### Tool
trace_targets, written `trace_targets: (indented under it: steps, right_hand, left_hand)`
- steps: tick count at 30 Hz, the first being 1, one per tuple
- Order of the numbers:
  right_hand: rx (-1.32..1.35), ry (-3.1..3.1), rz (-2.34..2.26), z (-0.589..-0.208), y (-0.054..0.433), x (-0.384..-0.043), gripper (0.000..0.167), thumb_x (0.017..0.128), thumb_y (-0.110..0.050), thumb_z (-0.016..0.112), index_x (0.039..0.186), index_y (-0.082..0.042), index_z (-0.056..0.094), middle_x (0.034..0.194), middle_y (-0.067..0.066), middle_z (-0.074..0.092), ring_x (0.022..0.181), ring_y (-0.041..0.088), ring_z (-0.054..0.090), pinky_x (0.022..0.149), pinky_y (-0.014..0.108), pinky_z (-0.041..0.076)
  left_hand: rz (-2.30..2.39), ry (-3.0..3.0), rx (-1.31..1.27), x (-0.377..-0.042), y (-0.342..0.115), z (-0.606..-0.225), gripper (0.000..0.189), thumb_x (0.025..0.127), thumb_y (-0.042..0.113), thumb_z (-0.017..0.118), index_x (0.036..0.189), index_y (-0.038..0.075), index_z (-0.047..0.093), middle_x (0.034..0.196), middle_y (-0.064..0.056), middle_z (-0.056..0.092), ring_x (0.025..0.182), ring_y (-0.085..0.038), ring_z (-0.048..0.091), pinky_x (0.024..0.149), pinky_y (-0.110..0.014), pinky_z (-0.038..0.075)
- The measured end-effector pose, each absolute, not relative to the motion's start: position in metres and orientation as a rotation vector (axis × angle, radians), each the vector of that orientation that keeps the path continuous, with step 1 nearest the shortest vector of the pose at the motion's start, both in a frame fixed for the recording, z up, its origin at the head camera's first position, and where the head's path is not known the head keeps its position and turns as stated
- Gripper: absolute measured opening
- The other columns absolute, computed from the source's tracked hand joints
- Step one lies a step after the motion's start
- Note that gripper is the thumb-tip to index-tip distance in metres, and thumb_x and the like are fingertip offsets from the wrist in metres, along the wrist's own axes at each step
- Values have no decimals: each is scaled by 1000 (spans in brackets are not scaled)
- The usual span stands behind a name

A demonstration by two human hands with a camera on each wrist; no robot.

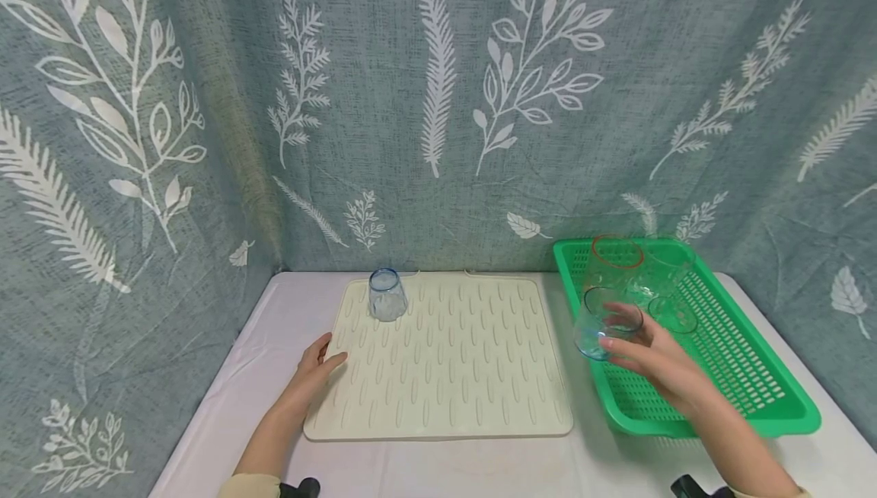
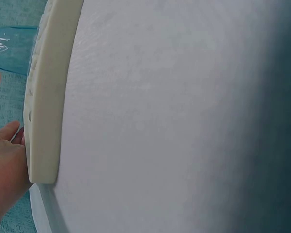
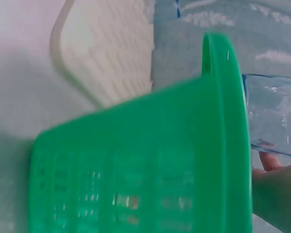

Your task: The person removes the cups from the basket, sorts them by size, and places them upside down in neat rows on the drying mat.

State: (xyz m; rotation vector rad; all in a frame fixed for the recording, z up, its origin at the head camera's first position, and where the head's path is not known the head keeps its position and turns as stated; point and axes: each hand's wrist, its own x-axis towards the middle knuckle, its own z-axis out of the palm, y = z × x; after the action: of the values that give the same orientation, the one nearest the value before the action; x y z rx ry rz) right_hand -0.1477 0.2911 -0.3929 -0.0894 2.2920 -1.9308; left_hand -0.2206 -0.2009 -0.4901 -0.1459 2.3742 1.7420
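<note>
My right hand (image 1: 663, 367) holds a clear drinking glass with a blue tint (image 1: 589, 334) over the left side of the green basket (image 1: 788, 428). In the right wrist view this glass (image 3: 274, 116) shows beyond the basket's rim, fingers at its side. My left hand (image 1: 308, 380) rests at the left edge of the cream drying mat (image 1: 438, 399), its thumb over the border and its fingers loosely extended. A blue-rimmed glass (image 1: 387, 301) stands near the mat's back left corner, also visible in the left wrist view.
Inside the basket, toward the back, are a glass with an orange-red rim (image 1: 594, 273), a clear glass (image 1: 668, 266) and a green-tinted glass (image 1: 678, 319). A white cloth (image 1: 479, 471) covers the table. A patterned curtain (image 1: 384, 102) hangs behind and at both sides.
</note>
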Motion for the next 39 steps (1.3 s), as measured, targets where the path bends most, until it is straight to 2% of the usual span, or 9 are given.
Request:
trace_targets:
  steps: [10, 20, 29, 35, 39]
  right_hand:
    - [-170, 2199, -1941, -393, 253, -155, 67, 91, -16, 66, 149, -8, 32, 141, 17, 35, 112, 20, 51, 92, 41, 47]
    - [-168, 2224, -1904, -409, 209, -157, 68, 85, -18, 75, 144, -10, 42, 136, 15, 44, 123, 28, 43, 95, 38, 41]
    - [-134, 2188, -1901, -435, 186, -160, 69, 81, -17, 79, 140, -7, 46, 134, 19, 46, 120, 28, 45, 92, 36, 43]
    - [-108, 2185, -1907, -445, 179, -163, 70, 78, -17, 81, 139, -6, 48, 133, 19, 47, 118, 28, 47, 92, 36, 44]
    - [-103, 2199, -1899, -447, 177, -163, 70, 77, -17, 82, 138, -6, 49, 132, 18, 49, 118, 29, 47, 92, 36, 44]
  left_hand:
    - [1755, 2372, -142, -221, -201, -491, 78, 99, 18, 52, 151, -10, 1, 153, -32, 10, 140, -44, 16, 116, -53, 13]
    - [1746, 2384, -143, -221, -203, -492, 77, 99, 19, 53, 151, -9, 3, 153, -32, 9, 141, -45, 13, 116, -53, 11]
    - [1716, 2409, -144, -219, -200, -494, 78, 99, 21, 54, 151, -9, 5, 153, -32, 10, 141, -46, 14, 116, -55, 13]
    - [1697, 2432, -179, -218, -199, -494, 80, 99, 25, 54, 152, -8, 4, 153, -30, 12, 135, -42, 24, 113, -54, 20]
    - [1620, 2540, -205, -212, -190, -485, 74, 99, 23, 51, 151, -10, 8, 152, -33, 15, 138, -47, 20, 114, -57, 18]
